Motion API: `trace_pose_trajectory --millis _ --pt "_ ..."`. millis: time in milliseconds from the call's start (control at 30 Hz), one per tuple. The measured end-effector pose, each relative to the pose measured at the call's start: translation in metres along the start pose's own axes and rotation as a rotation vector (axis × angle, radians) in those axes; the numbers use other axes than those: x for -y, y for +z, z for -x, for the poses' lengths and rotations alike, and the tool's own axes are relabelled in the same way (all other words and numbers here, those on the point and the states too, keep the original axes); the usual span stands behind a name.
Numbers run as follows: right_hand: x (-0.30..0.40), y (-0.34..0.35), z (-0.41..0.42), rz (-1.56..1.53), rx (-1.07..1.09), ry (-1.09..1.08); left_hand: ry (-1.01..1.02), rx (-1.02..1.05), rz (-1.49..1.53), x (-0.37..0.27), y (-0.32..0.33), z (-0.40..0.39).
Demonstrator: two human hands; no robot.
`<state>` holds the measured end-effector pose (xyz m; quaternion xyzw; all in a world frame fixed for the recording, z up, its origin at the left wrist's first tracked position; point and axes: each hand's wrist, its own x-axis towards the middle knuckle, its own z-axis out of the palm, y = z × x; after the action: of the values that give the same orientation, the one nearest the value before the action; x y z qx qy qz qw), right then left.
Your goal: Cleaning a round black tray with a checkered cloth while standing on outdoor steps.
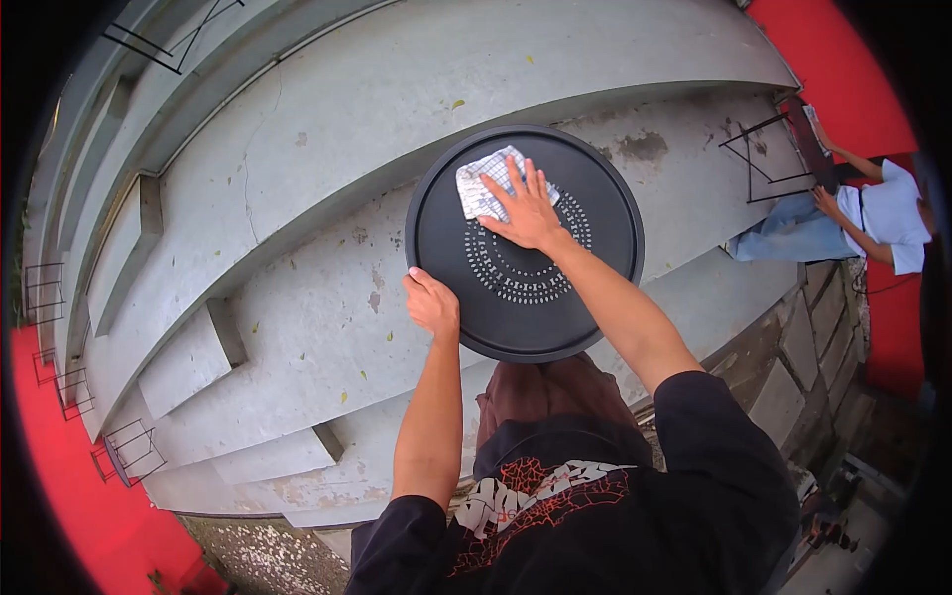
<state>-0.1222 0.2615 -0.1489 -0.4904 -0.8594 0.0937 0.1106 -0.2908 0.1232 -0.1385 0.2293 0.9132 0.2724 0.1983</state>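
Observation:
A round black tray [439, 245] with a raised rim and a ring of pale dotted patterns is held up before me. My left hand [433, 300] grips its rim at the lower left, with the thumb on top. On the tray's upper part, my right hand [526, 204] presses a white checked cloth [476, 186] against the surface, fingers spread. The cloth is bunched and partly hidden under the palm and fingers.
Curved grey concrete steps [335, 260] lie beneath and around the tray, with scattered leaves. At the right, a person in a white shirt [885, 216] is beside a black metal frame [766, 163]. More metal frames [134, 454] stand near a red surface [89, 520] at the left.

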Motion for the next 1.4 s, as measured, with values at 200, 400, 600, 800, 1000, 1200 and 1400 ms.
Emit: trace_pose_trajectory --millis 200,400,600,800,1000,1200,1400 --pt "-0.06 -0.024 0.101 0.081 -0.081 0.393 -0.006 0.006 0.037 -0.005 0.0 0.001" --pt "-0.015 -0.016 0.169 0.056 -0.108 0.5 0.026 0.002 0.118 0.013 0.006 -0.005" --pt "0.009 -0.012 0.125 0.064 -0.086 0.506 0.041 -0.22 0.605 0.055 0.022 -0.026" --pt "-0.045 -0.012 0.065 0.105 -0.027 0.467 -0.157 0.138 0.223 0.047 0.007 0.052" --pt "-0.01 -0.007 -0.002 0.093 0.09 0.23 -0.102 -0.036 0.463 0.05 0.011 0.055" --pt "0.046 0.011 0.004 -0.016 0.124 -0.087 -0.058 -0.118 0.384 0.043 0.015 0.06" --pt "0.085 0.011 0.058 -0.153 0.097 -0.236 0.06 -0.242 0.311 0.048 0.019 0.055"
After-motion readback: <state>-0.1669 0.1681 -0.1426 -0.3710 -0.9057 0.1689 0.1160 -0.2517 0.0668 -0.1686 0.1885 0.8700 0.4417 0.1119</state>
